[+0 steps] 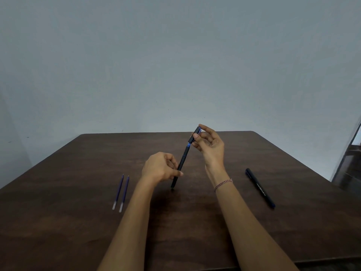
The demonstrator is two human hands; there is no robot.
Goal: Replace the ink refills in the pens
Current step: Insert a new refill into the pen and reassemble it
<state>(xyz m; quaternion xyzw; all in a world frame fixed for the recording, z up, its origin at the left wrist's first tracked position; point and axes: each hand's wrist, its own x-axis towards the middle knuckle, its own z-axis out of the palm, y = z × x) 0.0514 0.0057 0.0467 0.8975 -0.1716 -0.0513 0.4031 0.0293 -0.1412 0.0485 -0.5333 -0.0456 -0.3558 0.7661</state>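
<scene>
Dark wooden table [78, 231] carries two refills [120, 192]; beside them, left hand [160, 168] pinches the pen [180, 165], right hand [211, 145] pinching its cap [194, 134].

Dim, flat, cool light — soft shadows pool under the forearms on the dark tabletop [78, 222]; wide-angle bending at the edges, slight overall softness.

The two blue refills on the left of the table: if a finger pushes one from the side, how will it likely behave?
Each of the two blue refills is thin and round, so it would probably roll on the smooth table. They lie close together, so one may well knock the other. They look very light and perhaps slightly bendy.
</scene>
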